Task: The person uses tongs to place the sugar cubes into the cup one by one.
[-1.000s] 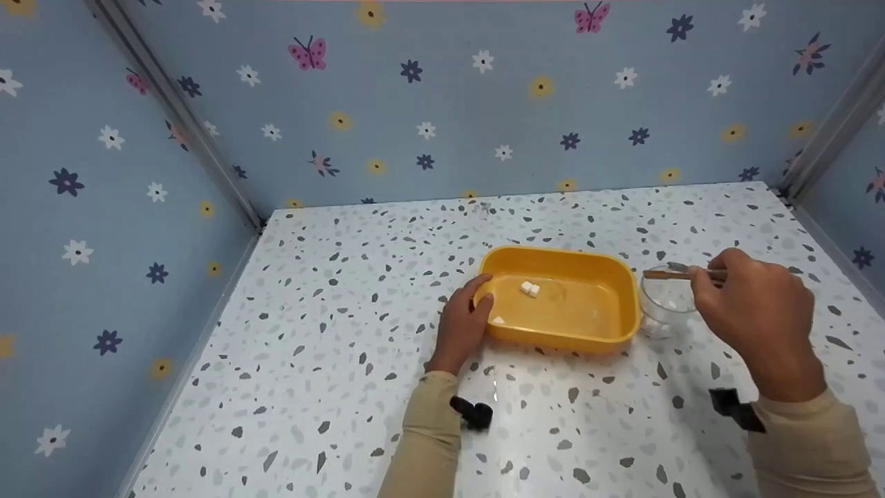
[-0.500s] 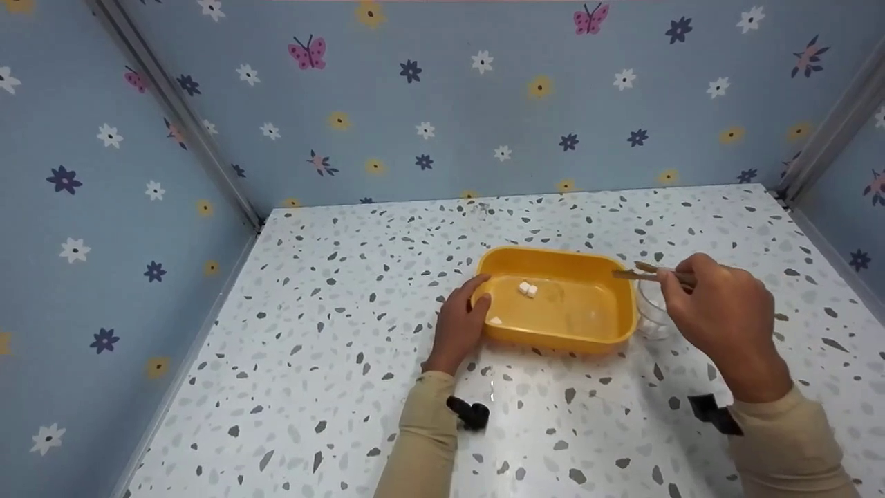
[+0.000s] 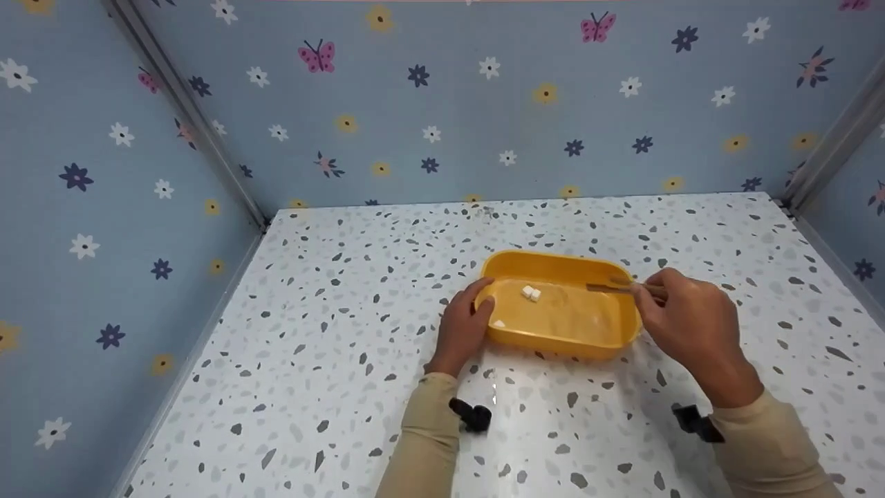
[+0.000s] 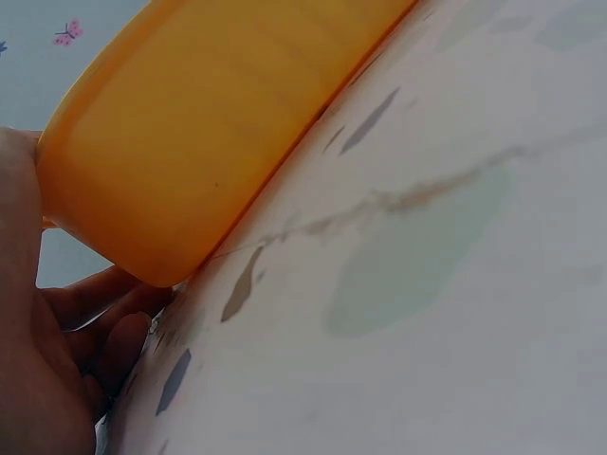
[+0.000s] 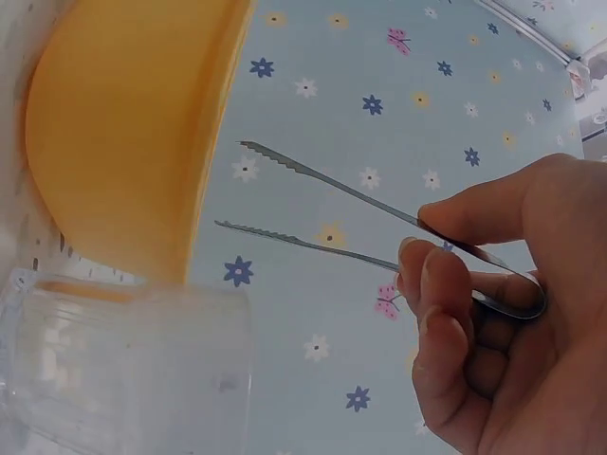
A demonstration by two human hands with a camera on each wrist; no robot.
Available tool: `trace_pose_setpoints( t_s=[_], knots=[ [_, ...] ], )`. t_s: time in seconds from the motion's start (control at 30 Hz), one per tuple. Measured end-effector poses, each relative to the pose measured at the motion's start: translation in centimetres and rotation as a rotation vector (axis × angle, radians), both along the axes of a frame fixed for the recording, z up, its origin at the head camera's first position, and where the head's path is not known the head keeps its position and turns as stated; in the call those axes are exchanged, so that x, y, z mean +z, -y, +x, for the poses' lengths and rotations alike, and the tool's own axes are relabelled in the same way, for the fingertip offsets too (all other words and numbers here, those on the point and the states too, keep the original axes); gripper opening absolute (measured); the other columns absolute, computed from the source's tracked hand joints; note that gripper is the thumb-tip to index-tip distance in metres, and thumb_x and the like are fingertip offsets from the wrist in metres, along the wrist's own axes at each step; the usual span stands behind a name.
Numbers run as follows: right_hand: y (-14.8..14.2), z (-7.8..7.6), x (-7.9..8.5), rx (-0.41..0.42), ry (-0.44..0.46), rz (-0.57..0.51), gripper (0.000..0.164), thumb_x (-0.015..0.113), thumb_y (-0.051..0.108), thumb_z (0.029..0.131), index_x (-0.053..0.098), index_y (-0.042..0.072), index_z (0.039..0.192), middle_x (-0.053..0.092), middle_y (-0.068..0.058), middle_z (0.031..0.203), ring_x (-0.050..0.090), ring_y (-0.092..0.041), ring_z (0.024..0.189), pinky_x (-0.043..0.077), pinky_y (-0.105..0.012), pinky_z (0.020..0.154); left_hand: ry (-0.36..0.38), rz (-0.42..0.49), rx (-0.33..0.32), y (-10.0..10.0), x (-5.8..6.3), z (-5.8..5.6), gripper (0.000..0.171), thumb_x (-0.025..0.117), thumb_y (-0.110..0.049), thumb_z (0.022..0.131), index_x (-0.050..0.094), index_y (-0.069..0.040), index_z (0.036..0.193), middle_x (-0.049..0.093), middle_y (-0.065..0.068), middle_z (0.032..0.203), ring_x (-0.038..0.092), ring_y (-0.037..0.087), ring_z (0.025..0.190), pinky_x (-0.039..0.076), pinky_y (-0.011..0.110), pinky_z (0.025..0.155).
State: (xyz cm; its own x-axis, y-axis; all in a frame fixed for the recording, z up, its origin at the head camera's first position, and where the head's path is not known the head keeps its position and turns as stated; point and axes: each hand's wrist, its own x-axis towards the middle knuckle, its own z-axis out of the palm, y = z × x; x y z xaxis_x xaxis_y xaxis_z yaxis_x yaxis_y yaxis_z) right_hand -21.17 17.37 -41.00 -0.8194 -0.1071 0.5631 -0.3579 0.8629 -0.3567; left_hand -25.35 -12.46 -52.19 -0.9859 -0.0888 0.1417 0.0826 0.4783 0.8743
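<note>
My left hand (image 3: 460,330) grips the left end of a yellow plastic tub (image 3: 553,342), thumb over the rim and fingers along the outer wall. Two small white cubes (image 3: 531,293) sit side by side on the tub's floor, and a little white piece (image 3: 499,324) shows near its front left corner. Metal tongs (image 5: 351,192) with serrated tips are held between the thumb and fingers of my right hand (image 3: 691,325). Their arms stand apart with nothing between the tips. In the head view the tips reach over the tub's right end.
A clear cup (image 5: 171,370) stands close beside the tub's right end; in the head view my right hand hides it. White speckled tabletop (image 3: 332,311) lies under everything. Blue flowered panels (image 3: 456,104) rise at the back and sides.
My right hand has moved left with the tongs, from above the clear cup to over the tub's right end. My left hand keeps its grip on the tub.
</note>
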Motion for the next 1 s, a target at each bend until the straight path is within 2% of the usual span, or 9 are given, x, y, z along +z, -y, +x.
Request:
trace_pose_setpoints(
  t_s=[0.2, 0.4, 0.77, 1.0],
  knots=[
    [1.0, -0.4, -0.8, 0.043, 0.04, -0.002, 0.022, 0.072, 0.018, 0.092, 0.068, -0.003, 0.092, 0.073, -0.021, 0.085, 0.069, -0.033, 0.071, 0.055, -0.049, 0.06, 0.0, -0.004, 0.004, 0.1, 0.0, 0.0, 0.042, 0.053, -0.034, 0.1, 0.058, -0.031, 0.141, 0.062, 0.001, 0.129, 0.057, 0.017, 0.112, 0.043, 0.041, 0.101],
    [1.4, -0.5, -1.3, 0.083, 0.031, -0.014, 0.021, 0.073, 0.017, 0.092, 0.069, -0.003, 0.093, 0.073, -0.019, 0.084, 0.069, -0.03, 0.069, 0.056, -0.047, 0.059, -0.001, -0.009, 0.007, 0.1, 0.1, -0.2, 0.042, 0.053, -0.034, 0.1, 0.058, -0.031, 0.141, 0.062, 0.0, 0.131, 0.057, 0.018, 0.115, 0.043, 0.041, 0.102],
    [1.8, -0.6, -1.8, 0.103, 0.047, -0.003, 0.019, 0.074, 0.017, 0.091, 0.069, -0.001, 0.095, 0.074, -0.017, 0.084, 0.07, -0.028, 0.069, 0.055, -0.043, 0.058, -0.014, -0.02, -0.001, 0.0, 0.1, -0.4, 0.042, 0.053, -0.034, 0.1, 0.058, -0.03, 0.142, 0.062, 0.0, 0.129, 0.057, 0.017, 0.112, 0.043, 0.04, 0.101],
    [2.1, -0.4, -2.4, 0.123, 0.04, 0.022, 0.019, 0.076, 0.018, 0.089, 0.068, 0.001, 0.091, 0.07, -0.011, 0.075, 0.054, -0.017, 0.055, 0.044, -0.032, 0.05, -0.007, -0.014, -0.002, -0.1, 0.0, -0.1, 0.042, 0.053, -0.033, 0.099, 0.059, -0.03, 0.141, 0.063, 0.001, 0.126, 0.057, 0.017, 0.108, 0.044, 0.04, 0.099]
  ],
)
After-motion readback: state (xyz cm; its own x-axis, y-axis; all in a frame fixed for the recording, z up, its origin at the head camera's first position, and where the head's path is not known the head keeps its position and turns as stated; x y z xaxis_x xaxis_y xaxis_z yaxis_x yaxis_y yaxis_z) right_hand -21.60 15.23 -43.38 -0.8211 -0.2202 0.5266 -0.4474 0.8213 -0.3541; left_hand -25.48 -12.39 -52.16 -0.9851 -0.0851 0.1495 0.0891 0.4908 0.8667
